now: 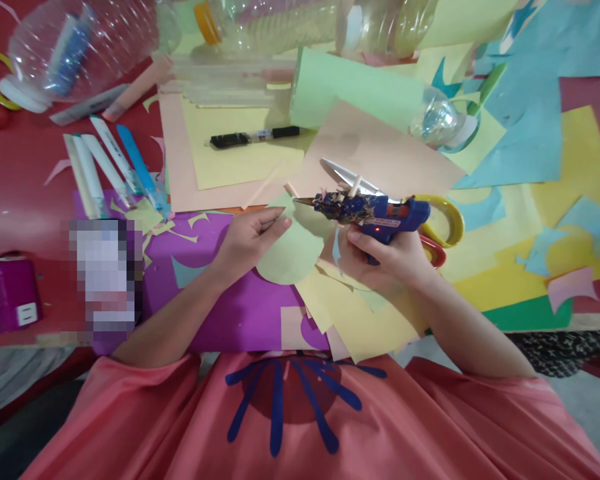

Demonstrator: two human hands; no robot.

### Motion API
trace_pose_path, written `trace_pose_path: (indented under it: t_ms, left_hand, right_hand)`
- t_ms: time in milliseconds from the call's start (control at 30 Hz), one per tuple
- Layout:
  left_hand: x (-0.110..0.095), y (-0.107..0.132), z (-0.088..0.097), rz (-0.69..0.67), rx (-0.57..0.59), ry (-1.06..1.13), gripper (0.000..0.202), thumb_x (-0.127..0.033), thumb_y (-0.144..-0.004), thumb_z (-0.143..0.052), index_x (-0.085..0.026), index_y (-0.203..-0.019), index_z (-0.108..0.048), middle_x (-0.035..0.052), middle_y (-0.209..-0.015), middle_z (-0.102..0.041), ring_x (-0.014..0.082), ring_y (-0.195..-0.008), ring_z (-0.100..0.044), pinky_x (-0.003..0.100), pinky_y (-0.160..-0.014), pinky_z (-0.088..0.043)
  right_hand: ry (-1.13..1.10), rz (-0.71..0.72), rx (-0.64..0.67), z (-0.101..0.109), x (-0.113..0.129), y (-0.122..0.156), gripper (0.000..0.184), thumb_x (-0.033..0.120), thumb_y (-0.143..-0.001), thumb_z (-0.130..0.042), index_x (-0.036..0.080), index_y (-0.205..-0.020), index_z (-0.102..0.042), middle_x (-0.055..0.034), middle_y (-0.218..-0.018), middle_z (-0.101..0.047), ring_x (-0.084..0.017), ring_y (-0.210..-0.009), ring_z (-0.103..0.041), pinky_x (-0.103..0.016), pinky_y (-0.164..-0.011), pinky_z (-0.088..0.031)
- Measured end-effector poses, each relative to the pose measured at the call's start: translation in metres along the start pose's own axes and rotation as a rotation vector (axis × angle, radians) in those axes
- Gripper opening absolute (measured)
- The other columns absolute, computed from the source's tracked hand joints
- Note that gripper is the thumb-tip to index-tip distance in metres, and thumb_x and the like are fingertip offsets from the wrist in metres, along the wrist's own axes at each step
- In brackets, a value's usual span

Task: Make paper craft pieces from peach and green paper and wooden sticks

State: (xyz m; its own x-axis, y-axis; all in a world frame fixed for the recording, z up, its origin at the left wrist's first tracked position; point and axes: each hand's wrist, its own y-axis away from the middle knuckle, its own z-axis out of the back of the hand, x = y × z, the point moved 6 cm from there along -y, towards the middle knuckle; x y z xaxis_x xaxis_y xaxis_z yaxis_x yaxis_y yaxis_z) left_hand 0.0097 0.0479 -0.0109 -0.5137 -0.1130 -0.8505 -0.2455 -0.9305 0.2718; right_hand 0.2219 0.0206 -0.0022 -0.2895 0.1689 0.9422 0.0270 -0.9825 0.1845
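My left hand (247,241) pinches the left edge of a pale green rounded paper cutout (296,252), thumb and fingers closed together. In my right hand (387,259) is a blue glue gun (380,209) with a small red light lit. Its metal nozzle points left, near the top of the cutout; whether it touches the paper I cannot tell. Clumps of paper scraps and dried glue cover the gun's front. Behind it lie scissors (447,220) with a yellow and a red handle, partly hidden by the gun and my hand.
A green-wrapped bottle (360,87) and a black pen (255,137) lie beyond my hands. Clear plastic bottles (105,47) line the far side. Markers (105,160) and a blurred-out object (105,280) are at left. Coloured paper (510,267) and scraps cover the right.
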Motion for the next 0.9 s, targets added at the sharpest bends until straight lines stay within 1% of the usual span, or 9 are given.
trace_pose_path:
  t_ms: [133,300,400,500,633,733,900]
  left_hand:
    - [0.0002,0.0005,-0.0039,0.024,0.058,0.059,0.040,-0.053,-0.083,-0.050,-0.017,-0.067,-0.059,-0.0019,-0.055,-0.045,0.0116,-0.055,-0.045,0.023,-0.049,-0.033]
    - [-0.0015,0.0008,-0.0044,0.035,0.065,0.097,0.036,-0.051,-0.081,-0.053,-0.018,-0.065,-0.056,-0.0031,-0.055,-0.040,0.0104,-0.053,-0.039,0.023,-0.049,-0.031]
    - [-0.0025,0.0005,-0.0045,0.030,0.066,0.096,0.037,-0.051,-0.080,-0.052,-0.019,-0.062,-0.051,-0.0035,-0.054,-0.035,0.0098,-0.052,-0.035,0.023,-0.048,-0.028]
    - [-0.0036,-0.0002,-0.0049,0.016,0.076,0.087,0.037,-0.051,-0.080,-0.051,-0.020,-0.061,-0.048,-0.0038,-0.055,-0.031,0.0098,-0.053,-0.032,0.023,-0.048,-0.026]
    - [-0.0037,-0.0005,-0.0048,0.012,0.081,0.087,0.036,-0.050,-0.081,-0.050,-0.020,-0.062,-0.046,-0.0040,-0.056,-0.030,0.0098,-0.053,-0.031,0.023,-0.048,-0.025]
    - [-0.0031,-0.0001,-0.0047,0.010,0.079,0.085,0.036,-0.051,-0.081,-0.050,-0.020,-0.063,-0.048,-0.0040,-0.056,-0.031,0.0098,-0.054,-0.031,0.023,-0.049,-0.027]
    - [-0.0014,0.0004,-0.0047,0.020,0.075,0.075,0.037,-0.052,-0.081,-0.050,-0.020,-0.065,-0.050,-0.0038,-0.056,-0.033,0.0104,-0.054,-0.033,0.023,-0.050,-0.028]
  right_hand:
    - [0.028,0.012,-0.019,0.0001,-0.0002,0.0007,0.018,0.035,-0.072,-0.067,0.023,-0.074,-0.054,-0.0010,-0.070,-0.066,-0.017,-0.066,-0.059,-0.035,-0.064,-0.055]
    - [0.036,-0.007,-0.017,0.0004,-0.0022,0.0010,0.016,0.034,-0.072,-0.066,0.023,-0.074,-0.055,-0.0010,-0.071,-0.066,-0.017,-0.066,-0.059,-0.035,-0.066,-0.053]
    - [0.022,-0.015,-0.013,-0.0006,-0.0014,0.0010,0.019,0.036,-0.072,-0.066,0.023,-0.071,-0.053,-0.0003,-0.068,-0.064,-0.016,-0.064,-0.057,-0.034,-0.064,-0.053]
    - [0.025,-0.013,-0.015,-0.0010,0.0001,0.0010,0.019,0.034,-0.072,-0.066,0.023,-0.068,-0.052,0.0003,-0.065,-0.061,-0.015,-0.062,-0.056,-0.033,-0.064,-0.053]
    - [0.031,-0.001,-0.003,-0.0016,0.0012,0.0013,0.021,0.036,-0.074,-0.066,0.023,-0.066,-0.051,0.0008,-0.063,-0.058,-0.014,-0.059,-0.053,-0.032,-0.061,-0.052]
    - [0.037,-0.007,0.007,-0.0020,0.0001,0.0015,0.024,0.037,-0.074,-0.066,0.023,-0.066,-0.050,0.0009,-0.063,-0.057,-0.014,-0.060,-0.053,-0.033,-0.064,-0.052]
    - [0.035,-0.024,-0.024,-0.0010,0.0001,0.0014,0.017,0.034,-0.071,-0.065,0.023,-0.068,-0.052,0.0001,-0.065,-0.061,-0.015,-0.061,-0.054,-0.033,-0.063,-0.051]
